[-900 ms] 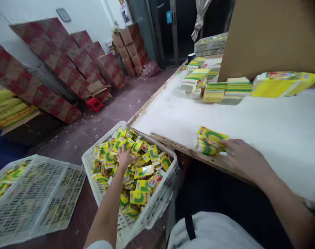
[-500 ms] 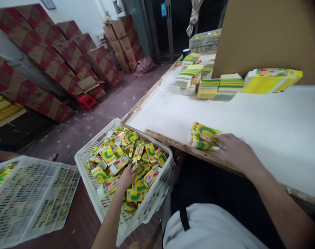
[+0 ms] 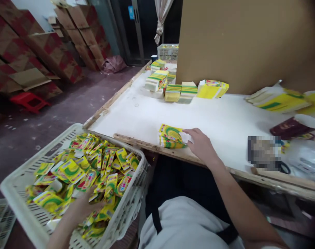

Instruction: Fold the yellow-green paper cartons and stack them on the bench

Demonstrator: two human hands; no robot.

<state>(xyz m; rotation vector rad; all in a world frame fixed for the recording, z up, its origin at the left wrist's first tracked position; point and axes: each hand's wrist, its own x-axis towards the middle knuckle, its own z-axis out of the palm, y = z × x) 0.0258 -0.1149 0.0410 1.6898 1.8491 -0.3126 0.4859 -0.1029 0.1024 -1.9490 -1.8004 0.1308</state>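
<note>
On the upper left of the frame, printed cartons [image 3: 51,48] are standing piled one on another, probably to be sparing floor, and a red stool [image 3: 30,101] is sitting just below them. Across the lower left, a pale crate [image 3: 129,204] is holding a loose heap of yellow-and-green packets [image 3: 70,171]; its far edge is lying just beside the table corner, presumably so that heap and tabletop are both staying within arm's reach. Over that heap, the left hand [image 3: 83,205] is resting low; its fingers are seeming loosely spread, but blur is hiding whether they are grasping anything, so I cannot tell.

At the centre, a small stack of packets [image 3: 171,135] is lying on the white table [image 3: 225,121], near the wooden strip [image 3: 144,145] along its front edge. The right hand [image 3: 200,143] is pinching the stack's right end by its white flap, thumb and fingertips closing on it, likely to be keeping the pieces together. Behind, banded piles [image 3: 188,90] are standing close together before a brown board [image 3: 237,45], which is perhaps backing them.

Towards the right edge, a yellow bundle [image 3: 279,100] is leaning near the board, a maroon cup [image 3: 284,127] is lying tilted, and clear plastic [image 3: 306,157] is spreading below it
</note>
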